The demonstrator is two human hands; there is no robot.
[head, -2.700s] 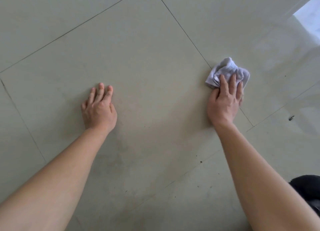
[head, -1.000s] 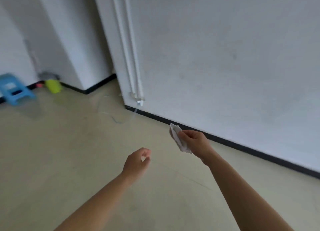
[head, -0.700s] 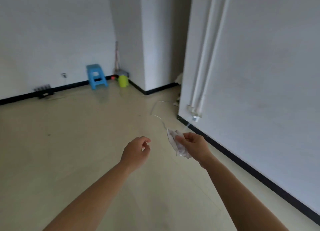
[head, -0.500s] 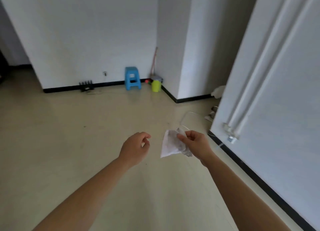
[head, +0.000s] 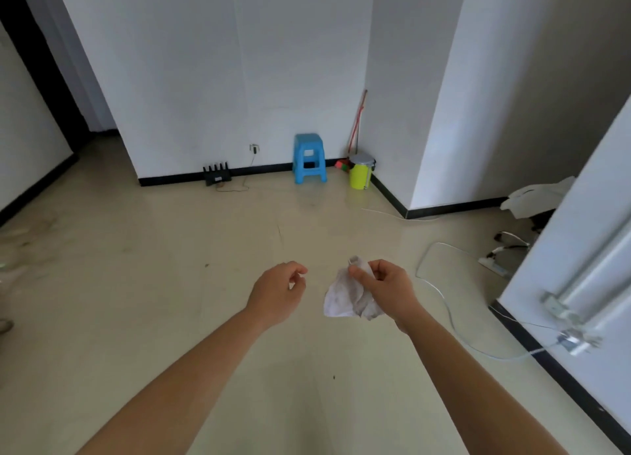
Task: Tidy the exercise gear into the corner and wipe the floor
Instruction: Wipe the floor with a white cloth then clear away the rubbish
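Note:
My right hand [head: 387, 289] pinches a crumpled, soiled white cloth [head: 345, 297] that hangs in the air in front of me at about waist height. My left hand [head: 278, 292] is held up beside it, a little to the left, with loosely curled fingers and nothing in them. The beige tiled floor [head: 170, 283] spreads out below both hands. No exercise gear is clearly visible.
A blue plastic stool [head: 309, 159] and a yellow-green bin [head: 360, 171] stand by the far wall, with a broom handle [head: 358, 119] in the corner. A black router [head: 216, 176] sits left of them. A thin cable [head: 444, 301] loops across the floor to the right wall's pipes [head: 577, 294].
I have risen from wiping the floor on hands and knees. My view has swung left from the right wall to face the far corner. The cloth stays in my right hand.

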